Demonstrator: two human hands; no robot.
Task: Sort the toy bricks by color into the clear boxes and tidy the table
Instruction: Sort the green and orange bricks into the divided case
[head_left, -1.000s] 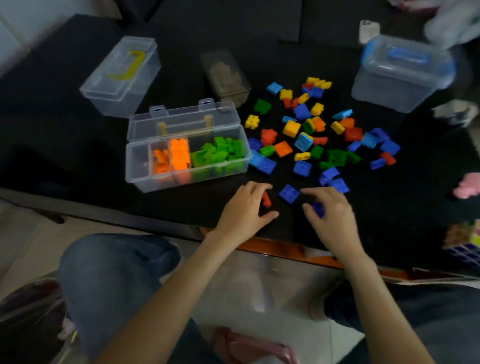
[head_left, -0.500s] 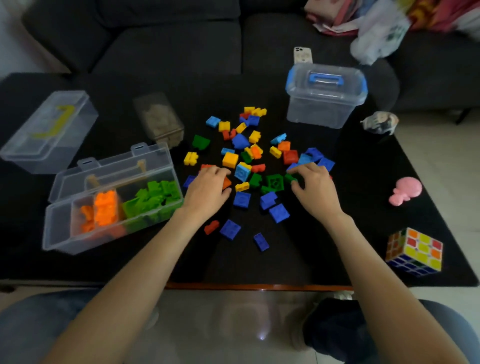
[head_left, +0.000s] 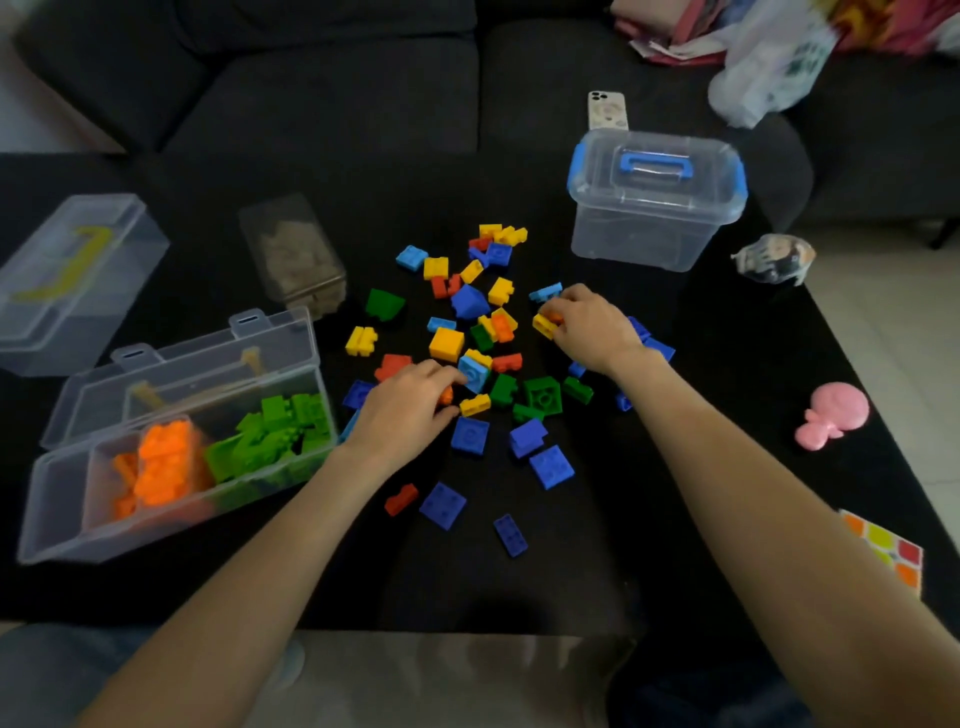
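Each hand pinches an orange brick — left hand (head_left: 405, 402) one (head_left: 445, 396), right hand (head_left: 592, 325) another (head_left: 551, 315).

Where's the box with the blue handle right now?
In the head view, the box with the blue handle sits closed at the table's far right, beyond the brick pile, just in front of the phone.

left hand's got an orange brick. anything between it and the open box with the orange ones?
Nothing visible. The left hand pinches an orange brick just right of the open box. The lid is tipped back, and only bare table lies between. The orange pile sits left of the green bricks.
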